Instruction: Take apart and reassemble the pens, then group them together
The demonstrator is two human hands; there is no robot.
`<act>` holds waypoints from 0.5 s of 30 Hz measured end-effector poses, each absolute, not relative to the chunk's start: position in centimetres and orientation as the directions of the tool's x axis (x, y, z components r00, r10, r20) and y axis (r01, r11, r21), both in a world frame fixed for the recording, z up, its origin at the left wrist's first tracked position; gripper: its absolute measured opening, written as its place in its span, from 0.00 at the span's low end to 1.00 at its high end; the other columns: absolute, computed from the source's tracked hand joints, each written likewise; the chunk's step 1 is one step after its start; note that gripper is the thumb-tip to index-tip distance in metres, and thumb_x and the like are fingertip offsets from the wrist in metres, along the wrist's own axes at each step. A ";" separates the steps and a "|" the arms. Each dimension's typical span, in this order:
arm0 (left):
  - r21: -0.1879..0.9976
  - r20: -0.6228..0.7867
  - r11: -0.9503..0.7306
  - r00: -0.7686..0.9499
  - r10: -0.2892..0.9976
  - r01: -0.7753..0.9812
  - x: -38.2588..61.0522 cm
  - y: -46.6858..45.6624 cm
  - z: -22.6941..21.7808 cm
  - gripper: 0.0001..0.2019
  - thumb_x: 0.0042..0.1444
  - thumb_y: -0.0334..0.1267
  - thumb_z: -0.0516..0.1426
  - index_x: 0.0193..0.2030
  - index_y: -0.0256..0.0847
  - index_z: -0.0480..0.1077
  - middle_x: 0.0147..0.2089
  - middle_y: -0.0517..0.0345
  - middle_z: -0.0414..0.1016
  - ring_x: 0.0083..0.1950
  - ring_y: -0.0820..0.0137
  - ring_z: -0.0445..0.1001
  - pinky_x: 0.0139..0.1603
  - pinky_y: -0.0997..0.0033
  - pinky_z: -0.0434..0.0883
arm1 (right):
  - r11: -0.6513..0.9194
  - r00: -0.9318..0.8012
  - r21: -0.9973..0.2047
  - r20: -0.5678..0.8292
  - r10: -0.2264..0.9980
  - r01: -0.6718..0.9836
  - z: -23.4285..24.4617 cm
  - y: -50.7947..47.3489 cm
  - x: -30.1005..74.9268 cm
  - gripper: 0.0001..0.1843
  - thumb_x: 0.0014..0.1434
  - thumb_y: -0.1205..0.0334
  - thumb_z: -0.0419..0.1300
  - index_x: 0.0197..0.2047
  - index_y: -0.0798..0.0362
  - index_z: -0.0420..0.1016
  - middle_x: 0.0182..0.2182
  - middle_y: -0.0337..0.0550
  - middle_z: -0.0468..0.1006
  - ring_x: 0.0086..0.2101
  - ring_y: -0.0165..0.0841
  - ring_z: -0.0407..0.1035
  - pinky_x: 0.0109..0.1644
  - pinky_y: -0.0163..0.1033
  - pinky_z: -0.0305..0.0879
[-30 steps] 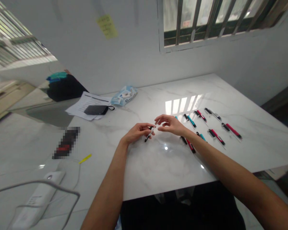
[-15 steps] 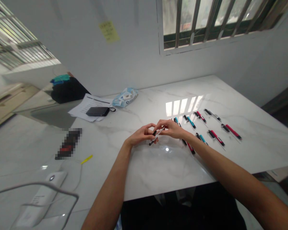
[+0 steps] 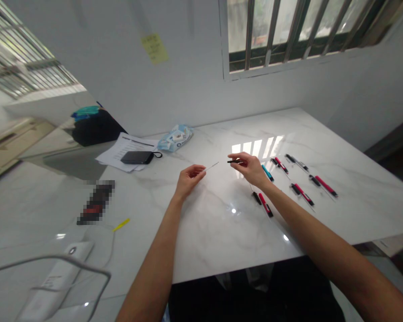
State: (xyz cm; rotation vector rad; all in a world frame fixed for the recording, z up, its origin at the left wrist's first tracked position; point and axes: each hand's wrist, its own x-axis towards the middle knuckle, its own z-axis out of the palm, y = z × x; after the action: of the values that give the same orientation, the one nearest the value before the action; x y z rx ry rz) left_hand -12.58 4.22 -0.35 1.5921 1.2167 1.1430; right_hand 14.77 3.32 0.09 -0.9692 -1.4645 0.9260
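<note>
My left hand (image 3: 189, 180) pinches a thin, pale pen refill (image 3: 212, 166), its narrow end pointing right and slightly up. In the fingers of my right hand (image 3: 249, 167) is a black pen part (image 3: 234, 161), mostly covered by them; which part it is I cannot tell. A gap separates the two hands above the tabletop. Beneath and beside my right wrist lie pen parts in small groups: a red barrel (image 3: 266, 205) next to a black piece (image 3: 256, 198), and a blue barrel (image 3: 267, 173) partly hidden by the hand.
More red pen pieces (image 3: 326, 184) and a grey-and-black set (image 3: 297, 162) lie on the right of the white marbled table (image 3: 215, 241). Farther back are a blue wipes packet (image 3: 175, 138), printed papers (image 3: 127, 142) and a black pouch (image 3: 137, 157). A white power strip (image 3: 53, 281) sits front left.
My hands were together on a black-and-white pen piece; they have since drawn apart. The refill is now in my left hand and the black part in my right, which has moved up and right.
</note>
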 end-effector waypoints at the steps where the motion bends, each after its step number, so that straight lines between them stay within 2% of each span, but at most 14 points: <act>1: 0.931 0.210 -0.234 0.111 0.971 0.280 -12.7 4.4 -0.5 0.20 0.50 0.52 0.70 0.42 0.39 0.80 0.38 0.54 0.82 0.38 0.68 0.78 0.41 0.70 0.73 | 0.361 -0.070 -0.929 0.357 0.932 0.082 0.0 3.3 14.7 0.17 0.58 0.59 0.67 0.50 0.50 0.82 0.44 0.45 0.81 0.39 0.34 0.77 0.47 0.42 0.75; 6: 0.874 0.256 -0.290 0.136 0.957 0.391 -13.0 4.6 -1.3 0.17 0.53 0.51 0.68 0.43 0.40 0.81 0.41 0.53 0.82 0.41 0.67 0.78 0.44 0.69 0.74 | 0.374 -0.080 -0.923 0.368 0.927 0.092 -0.4 3.3 14.4 0.18 0.58 0.61 0.66 0.52 0.50 0.80 0.42 0.44 0.83 0.38 0.33 0.78 0.49 0.43 0.76; 15: 0.886 0.199 -0.263 0.198 0.960 0.382 -12.4 4.0 -0.9 0.18 0.53 0.52 0.68 0.42 0.40 0.81 0.39 0.53 0.82 0.39 0.66 0.78 0.42 0.69 0.74 | 0.372 -0.099 -0.925 0.364 0.926 0.080 -0.9 3.3 14.1 0.14 0.57 0.61 0.67 0.48 0.50 0.81 0.43 0.43 0.83 0.40 0.34 0.80 0.53 0.45 0.77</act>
State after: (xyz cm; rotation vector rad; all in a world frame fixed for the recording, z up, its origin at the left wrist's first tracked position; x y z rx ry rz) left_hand -12.42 4.05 -0.94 1.7673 1.2617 1.0365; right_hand 14.15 3.34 -0.91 -0.9514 -1.4949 0.9334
